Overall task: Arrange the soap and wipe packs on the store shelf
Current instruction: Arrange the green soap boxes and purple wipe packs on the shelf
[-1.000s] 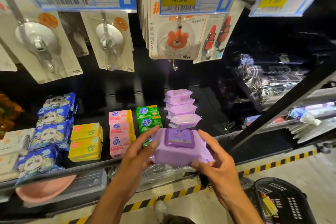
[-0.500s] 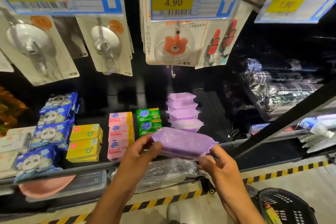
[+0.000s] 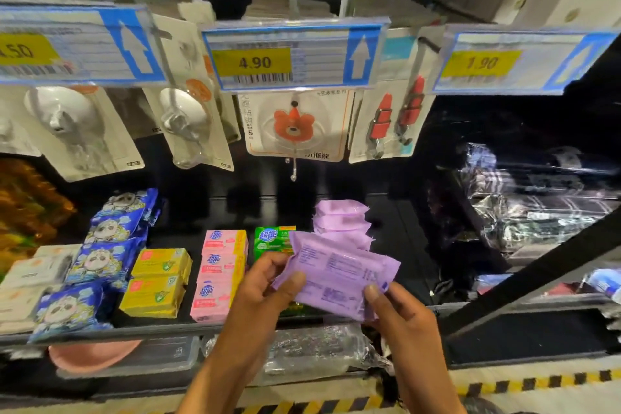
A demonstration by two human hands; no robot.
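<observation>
I hold a purple wipe pack point(image 3: 339, 274) in front of the black shelf point(image 3: 161, 329), its printed back side facing me. My left hand point(image 3: 268, 282) grips its left end, thumb on top. My right hand point(image 3: 393, 309) pinches its lower right corner. Behind it a row of purple wipe packs point(image 3: 341, 217) stands on the shelf. Left of that row are green soap boxes point(image 3: 272, 239), pink soap boxes point(image 3: 220, 266), yellow soap boxes point(image 3: 158, 279) and blue panda wipe packs point(image 3: 107, 245).
Price tags point(image 3: 289, 57) and carded hooks point(image 3: 295, 124) hang above the shelf. White packs point(image 3: 30, 274) lie at the far left. A slanted black bar point(image 3: 537, 276) crosses the right side. Plastic-wrapped goods point(image 3: 312, 350) fill the lower shelf, with striped floor tape point(image 3: 524, 378) below.
The purple pack has been flipped from lid side up, through edge on, to its printed back facing me. The view has tilted upward a little.
</observation>
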